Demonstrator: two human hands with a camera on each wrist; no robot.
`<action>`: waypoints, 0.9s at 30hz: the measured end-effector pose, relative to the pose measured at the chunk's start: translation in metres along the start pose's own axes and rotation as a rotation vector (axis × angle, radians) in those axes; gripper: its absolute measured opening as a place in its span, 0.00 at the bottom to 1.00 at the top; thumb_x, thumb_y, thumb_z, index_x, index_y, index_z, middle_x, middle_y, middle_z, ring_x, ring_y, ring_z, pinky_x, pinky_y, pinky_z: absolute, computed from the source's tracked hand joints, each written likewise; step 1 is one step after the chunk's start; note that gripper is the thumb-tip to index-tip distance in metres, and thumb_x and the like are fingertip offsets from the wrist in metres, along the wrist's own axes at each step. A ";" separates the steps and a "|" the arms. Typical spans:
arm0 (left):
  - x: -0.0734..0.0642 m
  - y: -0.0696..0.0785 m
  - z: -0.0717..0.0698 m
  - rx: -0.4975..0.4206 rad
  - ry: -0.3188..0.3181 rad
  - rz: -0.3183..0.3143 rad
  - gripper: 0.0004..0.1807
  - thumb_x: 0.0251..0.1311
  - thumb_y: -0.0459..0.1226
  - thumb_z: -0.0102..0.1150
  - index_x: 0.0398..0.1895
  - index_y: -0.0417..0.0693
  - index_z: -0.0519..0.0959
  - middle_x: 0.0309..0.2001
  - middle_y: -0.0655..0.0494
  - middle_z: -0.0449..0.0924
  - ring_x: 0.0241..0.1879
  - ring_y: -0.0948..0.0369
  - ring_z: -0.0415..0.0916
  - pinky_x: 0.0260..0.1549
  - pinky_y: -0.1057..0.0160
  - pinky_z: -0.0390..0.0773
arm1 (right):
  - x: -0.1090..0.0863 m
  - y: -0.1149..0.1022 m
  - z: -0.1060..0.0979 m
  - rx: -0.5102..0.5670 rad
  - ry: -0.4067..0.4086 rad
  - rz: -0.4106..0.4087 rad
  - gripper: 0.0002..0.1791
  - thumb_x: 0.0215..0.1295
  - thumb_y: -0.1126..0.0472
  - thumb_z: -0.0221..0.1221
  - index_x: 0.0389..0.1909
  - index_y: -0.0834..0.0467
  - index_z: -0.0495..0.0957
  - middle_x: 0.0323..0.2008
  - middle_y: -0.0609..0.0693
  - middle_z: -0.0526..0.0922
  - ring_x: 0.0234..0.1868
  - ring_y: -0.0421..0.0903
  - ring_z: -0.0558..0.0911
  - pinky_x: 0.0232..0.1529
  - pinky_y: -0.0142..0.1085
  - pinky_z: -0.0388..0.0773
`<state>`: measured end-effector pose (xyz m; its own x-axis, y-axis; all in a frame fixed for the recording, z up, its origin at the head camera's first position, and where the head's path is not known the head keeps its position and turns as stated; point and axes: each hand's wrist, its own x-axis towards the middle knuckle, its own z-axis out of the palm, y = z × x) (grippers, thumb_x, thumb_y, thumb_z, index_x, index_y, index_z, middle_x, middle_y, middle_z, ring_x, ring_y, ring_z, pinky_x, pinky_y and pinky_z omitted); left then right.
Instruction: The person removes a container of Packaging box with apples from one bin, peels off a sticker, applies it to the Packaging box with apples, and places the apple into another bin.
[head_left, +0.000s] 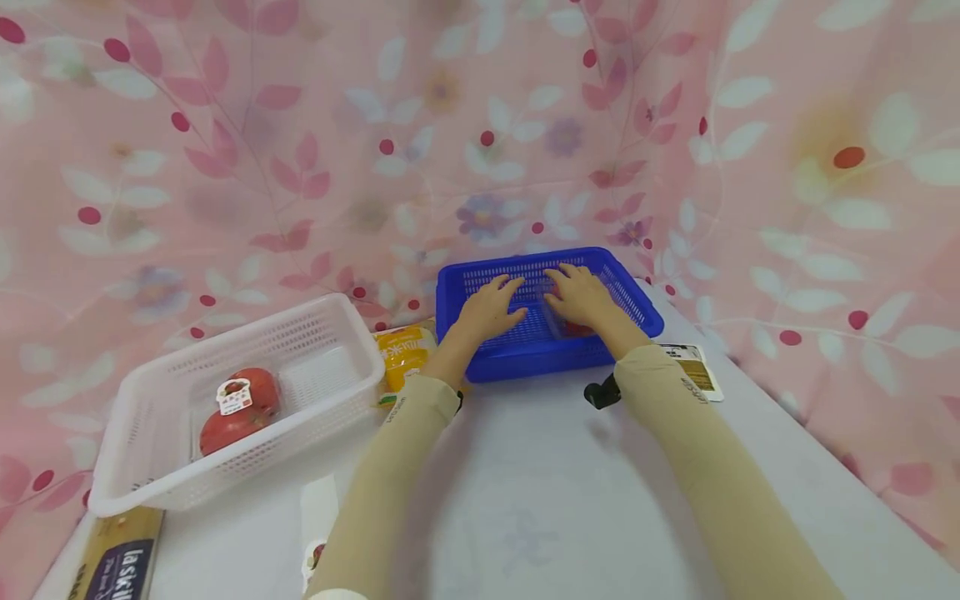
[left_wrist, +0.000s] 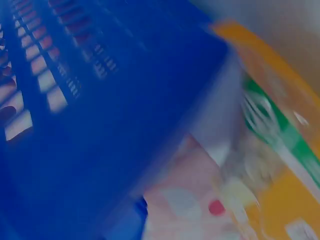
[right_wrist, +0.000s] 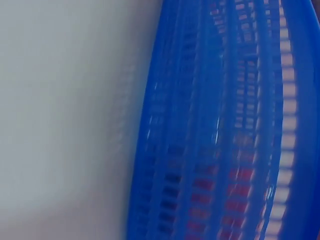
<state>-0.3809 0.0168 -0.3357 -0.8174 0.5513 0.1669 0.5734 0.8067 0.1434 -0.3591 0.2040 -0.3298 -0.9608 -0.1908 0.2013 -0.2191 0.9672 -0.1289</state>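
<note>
The blue plastic basket (head_left: pixel 540 361) stands against the back cloth, with both hands over it. In its right half lies a clear plastic pack (head_left: pixel 557 325) with something red inside, largely covered by the right hand. My right hand (head_left: pixel 581 298) is over this pack, fingers spread and slightly bent toward the left. To its left, my left hand (head_left: pixel 491 312) hovers over the basket's left half, fingers apart and nothing in them. Both wrist views are blurred: the left one shows the basket's slotted wall (left_wrist: pixel 130 100), the right one its rim and slots (right_wrist: pixel 200 120).
At left stands a white basket (head_left: pixel 360 333) holding a pack of tomatoes (head_left: pixel 240 408). A yellow packet (head_left: pixel 405 354) lies between the baskets. Right of the blue basket is a white-and-gold pack (head_left: pixel 697 375). A yellow box (head_left: pixel 120 554) lies at front left.
</note>
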 end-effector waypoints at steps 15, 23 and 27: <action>0.043 0.056 0.034 -0.220 -0.163 -0.047 0.38 0.62 0.61 0.39 0.72 0.59 0.48 0.70 0.45 0.47 0.65 0.43 0.52 0.58 0.41 0.57 | -0.011 0.055 0.016 0.129 -0.086 0.126 0.29 0.69 0.54 0.45 0.64 0.67 0.59 0.63 0.73 0.55 0.63 0.68 0.56 0.61 0.59 0.50; 0.038 0.063 0.041 -0.285 -0.245 -0.016 0.36 0.65 0.55 0.41 0.72 0.52 0.49 0.70 0.42 0.43 0.67 0.47 0.49 0.60 0.46 0.58 | -0.014 0.051 0.020 0.081 -0.182 0.142 0.33 0.69 0.46 0.40 0.69 0.60 0.54 0.66 0.66 0.55 0.66 0.64 0.53 0.63 0.60 0.41; 0.036 0.058 0.042 -0.313 -0.219 -0.009 0.35 0.64 0.53 0.46 0.71 0.52 0.52 0.70 0.42 0.46 0.67 0.48 0.50 0.59 0.46 0.59 | -0.016 0.050 0.019 0.104 -0.189 0.150 0.38 0.64 0.38 0.44 0.69 0.56 0.54 0.67 0.63 0.54 0.64 0.68 0.54 0.60 0.63 0.46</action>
<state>-0.3796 0.0928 -0.3625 -0.7958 0.6041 -0.0433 0.5276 0.7266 0.4402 -0.3584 0.2525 -0.3575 -0.9964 -0.0843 -0.0114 -0.0789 0.9665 -0.2442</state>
